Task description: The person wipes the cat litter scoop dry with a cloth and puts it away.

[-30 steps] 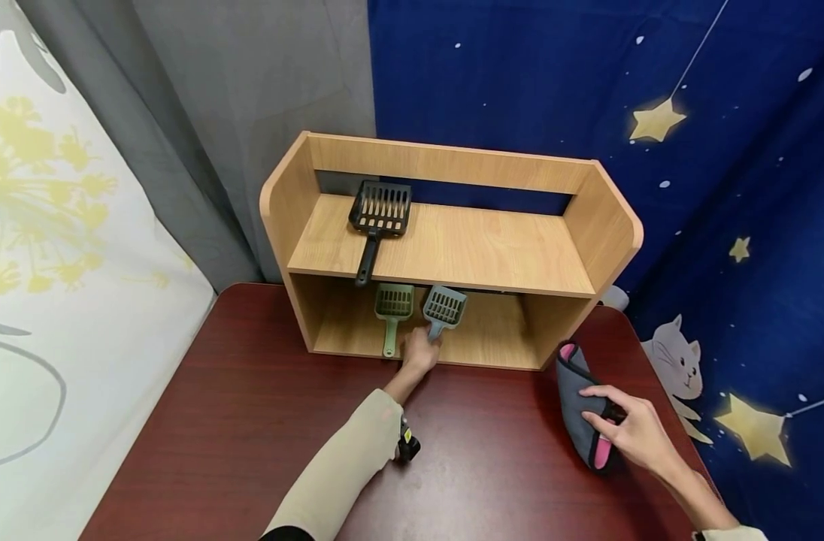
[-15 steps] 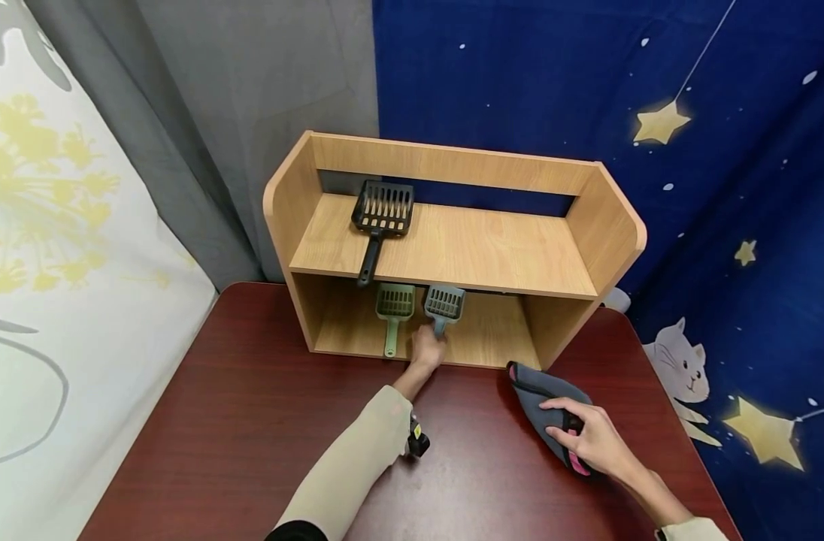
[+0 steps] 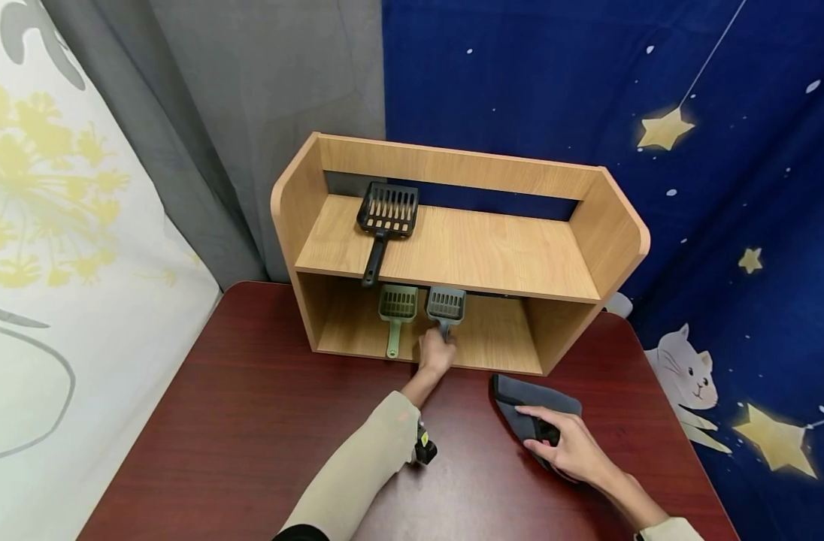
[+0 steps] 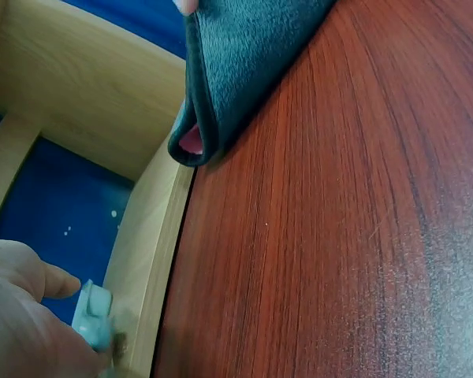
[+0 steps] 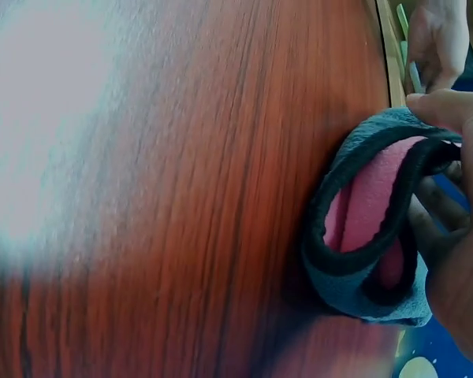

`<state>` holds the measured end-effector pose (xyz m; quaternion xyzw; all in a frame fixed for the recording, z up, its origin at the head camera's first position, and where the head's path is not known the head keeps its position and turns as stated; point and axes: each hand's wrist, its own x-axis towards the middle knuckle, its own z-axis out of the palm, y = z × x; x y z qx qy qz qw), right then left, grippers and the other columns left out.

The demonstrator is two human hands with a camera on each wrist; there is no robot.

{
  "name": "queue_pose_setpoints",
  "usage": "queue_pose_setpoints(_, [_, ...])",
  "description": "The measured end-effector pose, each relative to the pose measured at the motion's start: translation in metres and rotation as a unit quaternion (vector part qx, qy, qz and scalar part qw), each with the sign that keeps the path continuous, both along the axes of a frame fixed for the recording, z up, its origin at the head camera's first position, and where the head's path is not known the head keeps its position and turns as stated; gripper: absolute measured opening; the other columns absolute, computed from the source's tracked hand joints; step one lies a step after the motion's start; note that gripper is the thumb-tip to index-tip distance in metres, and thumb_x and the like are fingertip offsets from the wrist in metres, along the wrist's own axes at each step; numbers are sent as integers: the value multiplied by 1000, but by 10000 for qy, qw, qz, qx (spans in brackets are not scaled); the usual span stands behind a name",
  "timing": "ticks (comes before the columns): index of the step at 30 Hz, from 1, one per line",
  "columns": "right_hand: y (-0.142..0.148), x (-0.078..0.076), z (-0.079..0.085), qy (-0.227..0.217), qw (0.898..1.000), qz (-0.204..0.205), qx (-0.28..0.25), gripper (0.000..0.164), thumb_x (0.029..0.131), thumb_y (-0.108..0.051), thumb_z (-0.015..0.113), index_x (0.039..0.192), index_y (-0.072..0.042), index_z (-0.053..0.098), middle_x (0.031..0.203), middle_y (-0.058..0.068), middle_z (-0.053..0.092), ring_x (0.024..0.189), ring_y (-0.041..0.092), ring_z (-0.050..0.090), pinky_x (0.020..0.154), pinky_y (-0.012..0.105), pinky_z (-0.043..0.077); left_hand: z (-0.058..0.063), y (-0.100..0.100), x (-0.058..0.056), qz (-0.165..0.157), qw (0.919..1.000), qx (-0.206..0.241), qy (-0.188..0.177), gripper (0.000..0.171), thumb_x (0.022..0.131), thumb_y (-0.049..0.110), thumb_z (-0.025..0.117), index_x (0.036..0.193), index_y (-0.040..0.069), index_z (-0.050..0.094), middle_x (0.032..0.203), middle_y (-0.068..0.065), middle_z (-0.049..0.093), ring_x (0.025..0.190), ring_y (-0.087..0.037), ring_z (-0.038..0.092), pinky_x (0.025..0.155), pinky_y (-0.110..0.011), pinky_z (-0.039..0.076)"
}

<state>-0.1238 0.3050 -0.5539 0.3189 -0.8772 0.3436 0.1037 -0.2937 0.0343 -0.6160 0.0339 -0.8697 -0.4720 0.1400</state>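
Observation:
My left hand (image 3: 437,350) holds the handle of a blue-grey litter scoop (image 3: 446,305) at the lower shelf. Just left of it lies a green litter scoop (image 3: 398,303). A black litter scoop (image 3: 389,209) rests on the upper shelf, its handle jutting past the front edge. Close to the shelf's front right corner, my right hand (image 3: 569,445) grips a folded grey fabric piece (image 3: 535,392). The right wrist view shows that fabric's pink lining (image 5: 374,193) and black edging; its exact kind is unclear. My fingers hide part of the blue-grey scoop's handle.
The two-tier wooden shelf (image 3: 503,248) stands at the back of the dark red-brown table (image 3: 263,443). Behind it hang a grey curtain (image 3: 297,68) and a blue starry curtain (image 3: 520,83). A white patterned cloth (image 3: 80,361) hangs at the left.
My right hand has carried the folded fabric leftward, closer to the shelf's front. My left hand stays at the blue-grey litter scoop, which has turned slightly straighter.

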Motion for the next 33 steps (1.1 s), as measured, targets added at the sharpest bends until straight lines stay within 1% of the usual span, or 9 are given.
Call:
queue_pose_setpoints(6, [-4, 4, 0, -156, 9997, 94, 169, 68, 81, -18, 93, 144, -14, 66, 121, -2, 78, 104, 9, 74, 94, 13, 49, 6, 5, 5, -249, 9996, 38, 110, 7, 91, 16, 68, 95, 11, 65, 80, -6, 67, 73, -30, 66, 69, -49, 55])
queue_pose_setpoints(10, [-10, 10, -2, 100, 9979, -86, 637, 59, 82, -33, 92, 137, -23, 73, 117, -10, 76, 102, 5, 70, 86, 21, 53, 19, 4, 15, -426, 9989, 15, 184, 26, 92, 17, 70, 114, 3, 65, 100, -17, 68, 93, -40, 68, 84, -55, 54])
queue_pose_setpoints(16, [-17, 14, -2, 246, 9954, -36, 926, 39, 86, -38, 88, 122, -28, 80, 113, -18, 72, 103, 3, 67, 79, 35, 59, 58, -10, 38, -755, 9970, -134, -84, 66, 95, 23, 70, 149, -9, 50, 142, -31, 58, 128, -54, 56, 107, -61, 46])
queue_pose_setpoints(18, [-19, 14, -2, 263, 9938, -25, 1082, 32, 87, -39, 87, 117, -29, 81, 114, -18, 71, 106, 4, 66, 79, 36, 59, 68, -15, 46, -858, 9960, -210, -138, 69, 96, 24, 70, 152, -9, 48, 149, -31, 54, 133, -55, 53, 111, -62, 43])
queue_pose_setpoints(19, [-20, 15, -1, 254, 9926, -14, 1184, 30, 88, -40, 87, 115, -29, 82, 115, -18, 71, 107, 4, 65, 79, 36, 59, 65, -19, 45, -926, 9952, -321, -63, 70, 98, 30, 68, 154, -7, 47, 152, -29, 53, 136, -52, 51, 113, -59, 42])
queue_pose_setpoints(21, [-22, 16, -1, 191, 9902, 8, 1384, 27, 90, -42, 85, 113, -29, 83, 116, -16, 70, 108, 5, 63, 78, 35, 59, 77, -26, 53, -1081, 9933, -391, -118, 71, 99, 30, 69, 155, -6, 45, 157, -28, 48, 141, -51, 47, 117, -60, 38])
queue_pose_setpoints(25, [-23, 16, 2, -3, 9875, 67, 1574, 26, 93, -44, 81, 114, -29, 82, 119, -14, 68, 109, 6, 60, 79, 36, 58, 82, -41, 60, -1260, 9886, -830, -32, 74, 98, 33, 72, 156, -4, 45, 158, -26, 47, 143, -47, 46, 118, -57, 38])
queue_pose_setpoints(26, [-22, 16, 3, -42, 9878, 71, 1553, 26, 94, -44, 80, 115, -29, 82, 120, -14, 68, 110, 6, 61, 80, 36, 58, 91, -45, 66, -1269, 9879, -883, -82, 72, 97, 27, 75, 154, -6, 46, 156, -29, 48, 142, -50, 47, 116, -60, 38])
queue_pose_setpoints(33, [-10, 10, 16, -22, 9930, -127, 1176, 32, 95, -35, 80, 124, -23, 79, 121, -15, 70, 114, 7, 63, 89, 41, 57, 89, -86, 81, -1072, 9802, -1577, 535, 77, 94, 28, 80, 154, -7, 47, 152, -31, 52, 137, -49, 52, 113, -59, 43])
